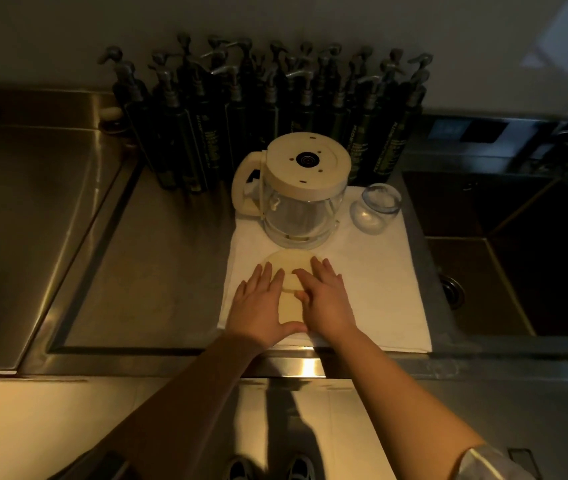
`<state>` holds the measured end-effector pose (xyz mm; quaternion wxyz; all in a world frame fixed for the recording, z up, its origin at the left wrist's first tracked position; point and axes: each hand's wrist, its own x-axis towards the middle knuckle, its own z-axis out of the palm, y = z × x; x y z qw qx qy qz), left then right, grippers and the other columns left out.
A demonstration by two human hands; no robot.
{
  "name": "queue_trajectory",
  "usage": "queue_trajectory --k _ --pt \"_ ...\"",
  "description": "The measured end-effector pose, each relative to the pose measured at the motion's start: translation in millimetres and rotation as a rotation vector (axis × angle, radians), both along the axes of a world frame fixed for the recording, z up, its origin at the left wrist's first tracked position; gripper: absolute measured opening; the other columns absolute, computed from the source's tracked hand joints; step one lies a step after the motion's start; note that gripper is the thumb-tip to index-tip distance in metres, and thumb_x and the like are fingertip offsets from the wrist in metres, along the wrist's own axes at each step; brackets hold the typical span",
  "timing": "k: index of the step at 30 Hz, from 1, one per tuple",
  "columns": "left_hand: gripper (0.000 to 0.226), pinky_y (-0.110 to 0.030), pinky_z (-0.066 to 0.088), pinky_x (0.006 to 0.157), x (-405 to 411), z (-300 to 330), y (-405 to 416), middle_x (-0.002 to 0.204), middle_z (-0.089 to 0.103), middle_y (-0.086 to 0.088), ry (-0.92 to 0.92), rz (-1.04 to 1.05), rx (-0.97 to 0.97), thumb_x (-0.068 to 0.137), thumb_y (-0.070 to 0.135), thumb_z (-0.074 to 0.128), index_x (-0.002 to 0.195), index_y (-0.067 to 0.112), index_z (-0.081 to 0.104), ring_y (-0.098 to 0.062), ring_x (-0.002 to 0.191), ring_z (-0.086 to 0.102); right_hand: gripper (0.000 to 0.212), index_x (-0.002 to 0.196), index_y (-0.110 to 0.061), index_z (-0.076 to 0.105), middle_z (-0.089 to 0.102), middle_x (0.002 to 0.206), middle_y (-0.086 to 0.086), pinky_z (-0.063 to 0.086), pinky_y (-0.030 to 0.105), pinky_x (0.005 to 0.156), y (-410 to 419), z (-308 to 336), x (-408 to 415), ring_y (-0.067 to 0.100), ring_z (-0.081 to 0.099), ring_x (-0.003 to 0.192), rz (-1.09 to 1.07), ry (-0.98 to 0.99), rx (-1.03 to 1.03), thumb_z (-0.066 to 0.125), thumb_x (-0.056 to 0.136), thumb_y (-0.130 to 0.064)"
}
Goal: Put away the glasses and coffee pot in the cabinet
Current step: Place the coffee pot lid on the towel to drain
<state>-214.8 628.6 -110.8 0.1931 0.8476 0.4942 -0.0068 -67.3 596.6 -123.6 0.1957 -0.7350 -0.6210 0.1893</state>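
A steel counter [171, 271] carries a white cloth [372, 289]. On it the coffee pot [301, 192] stands upside down, a glass [378, 207] at its 3 o'clock. At the pot's 6 o'clock lies what seems its cream lid [289, 263], under the left hand [258, 306] and right hand [324, 299], fingers flat and straight.

coffee pot [301, 188]: cream, clear glass | lid [289, 268]: cream | towel [372, 289]: white | pump bottles [258, 109]: dark green
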Motion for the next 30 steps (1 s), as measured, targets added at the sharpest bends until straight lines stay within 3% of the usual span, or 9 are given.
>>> queue_trajectory --k 4,9,17,25,30 --pt "0.098 -0.045 0.002 0.120 -1.2 3.5 -1.8 0.163 -0.003 -0.004 0.009 -0.004 0.006 0.083 0.071 0.048 0.155 0.023 0.002 -0.022 0.149 -0.008 0.045 0.142 -0.019 0.043 0.025 0.156 0.013 0.014 0.046 0.118 -8.2 15.2 12.8 0.031 0.013 0.146 0.036 0.100 -0.048 0.050 0.097 -0.022" --pt "0.084 -0.043 0.003 0.120 3.8 14.8 -7.3 0.162 0.010 -0.003 -0.071 0.079 0.008 0.090 0.067 0.040 0.154 0.021 0.011 -0.022 0.149 0.001 0.045 0.143 -0.016 0.041 0.031 0.153 0.012 0.019 0.031 0.114 -25.9 33.3 30.8 0.027 0.021 0.143 -0.081 0.145 -0.014 0.047 0.098 -0.020" --pt "0.075 -0.044 0.018 0.118 22.8 37.9 -27.1 0.158 0.026 -0.004 -0.201 0.149 0.083 0.092 0.062 0.041 0.151 0.019 0.025 -0.022 0.145 0.021 0.045 0.142 -0.021 0.041 0.033 0.153 0.006 0.025 0.032 0.112 -48.9 47.1 51.6 0.021 0.028 0.141 -0.180 0.174 0.056 0.046 0.099 -0.034" --pt "0.069 -0.042 0.028 0.114 24.8 50.7 -46.3 0.150 0.040 -0.005 -0.283 0.217 0.137 0.092 0.057 0.046 0.146 0.016 0.036 -0.023 0.135 0.038 0.045 0.140 -0.019 0.045 0.036 0.150 0.007 0.029 0.035 0.112 -71.3 58.0 51.7 0.022 0.033 0.138 -0.218 0.184 0.107 0.050 0.097 -0.032" --pt "0.067 -0.042 0.029 0.114 13.4 52.8 -56.7 0.150 0.041 -0.004 -0.314 0.225 0.120 0.092 0.058 0.043 0.146 0.019 0.036 -0.022 0.135 0.039 0.044 0.139 -0.019 0.045 0.036 0.150 0.006 0.032 0.036 0.111 -86.6 63.0 37.0 0.021 0.035 0.137 -0.250 0.208 0.136 0.049 0.097 -0.031"
